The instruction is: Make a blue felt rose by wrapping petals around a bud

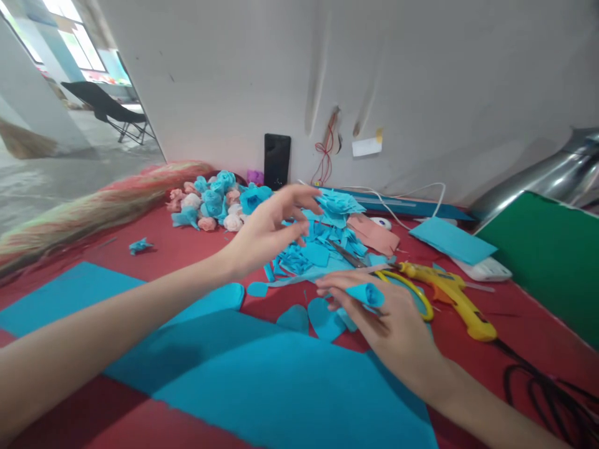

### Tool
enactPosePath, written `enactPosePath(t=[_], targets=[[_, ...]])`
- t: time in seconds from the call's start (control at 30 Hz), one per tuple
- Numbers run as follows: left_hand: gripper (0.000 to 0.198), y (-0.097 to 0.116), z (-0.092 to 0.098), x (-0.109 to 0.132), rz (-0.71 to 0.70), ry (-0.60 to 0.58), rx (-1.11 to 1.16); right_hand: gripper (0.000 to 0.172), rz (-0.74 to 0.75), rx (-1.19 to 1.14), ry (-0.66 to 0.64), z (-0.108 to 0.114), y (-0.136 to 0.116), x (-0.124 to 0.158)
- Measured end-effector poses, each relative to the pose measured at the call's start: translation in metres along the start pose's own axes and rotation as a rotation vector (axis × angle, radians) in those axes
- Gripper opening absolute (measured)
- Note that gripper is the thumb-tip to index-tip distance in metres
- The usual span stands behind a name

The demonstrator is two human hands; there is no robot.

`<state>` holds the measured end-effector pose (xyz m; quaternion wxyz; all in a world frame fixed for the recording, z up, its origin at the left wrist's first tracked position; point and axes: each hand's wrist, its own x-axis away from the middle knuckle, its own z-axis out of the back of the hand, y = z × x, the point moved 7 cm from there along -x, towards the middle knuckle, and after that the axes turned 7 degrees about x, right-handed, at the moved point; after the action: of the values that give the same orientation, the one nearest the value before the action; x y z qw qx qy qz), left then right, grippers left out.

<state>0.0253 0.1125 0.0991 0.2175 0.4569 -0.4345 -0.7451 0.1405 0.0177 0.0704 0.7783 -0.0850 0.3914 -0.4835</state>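
And there was the right hand [397, 324], low at the near edge of the red table [187, 246], fingers pinched shut around a small rolled blue bud [368, 293], which stuck out between thumb and fingertips just above a few loose blue petals [322, 319] lying flat on the cloth. The left hand [271, 231] was stretched further out, palm turned inward, fingers spread and slack, gripping nothing, hovering at the near side of the heap of blue cut pieces [318, 248] (whether the fingertips actually brushed the scraps, I could not tell). Scissors [349, 255] lay half buried in that heap, their yellow handle loops poking out just beside the right hand's knuckles. Right of them rested a yellow glue gun [452, 298], nozzle pointing toward the heap, its dark cord trailing off toward the near right corner. Behind the left hand sat a cluster of finished flowers [213, 202], blue, pink and white, bunched together. A dark phone [277, 160] stood upright against the wall. A pink felt piece [374, 232] lay beyond the heap, a green sheet [547, 262] covered the far right, and a large blue sheet [262, 380] spread under both forearms.
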Motion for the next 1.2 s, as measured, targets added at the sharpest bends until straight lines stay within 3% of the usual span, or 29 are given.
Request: enactPosePath(t=[0.03,0.13,0.2,0.4,0.63,0.8,1.07,1.2], targets=[[0.02,0.008,-0.01,0.003,-0.03,-0.116,-0.03,0.016,-0.019,-0.009,-0.002,0.0,-0.001,-0.001],[0.022,0.027,-0.034,0.017,-0.14,-0.399,-0.01,0.021,-0.072,-0.035,-0.013,0.0,-0.002,-0.002],[0.022,0.033,-0.043,0.023,-0.194,-0.486,0.024,0.025,-0.098,-0.051,-0.016,0.0,-0.003,-0.002],[0.011,0.035,-0.048,0.027,-0.22,-0.394,0.009,0.032,-0.109,-0.101,-0.017,0.003,-0.007,-0.004],[0.005,0.043,-0.05,0.03,-0.248,-0.35,0.014,0.028,-0.121,-0.113,-0.026,0.004,-0.009,-0.002],[0.007,0.036,-0.051,0.029,-0.137,-0.377,0.073,0.027,-0.104,-0.145,-0.006,0.005,-0.009,-0.001],[0.011,0.021,-0.048,0.026,-0.003,-0.307,0.163,0.021,-0.162,-0.197,0.022,0.005,0.0,-0.003],[0.005,0.021,-0.047,0.026,-0.019,-0.295,0.156,0.02,-0.205,-0.229,0.013,0.003,0.002,-0.004]])
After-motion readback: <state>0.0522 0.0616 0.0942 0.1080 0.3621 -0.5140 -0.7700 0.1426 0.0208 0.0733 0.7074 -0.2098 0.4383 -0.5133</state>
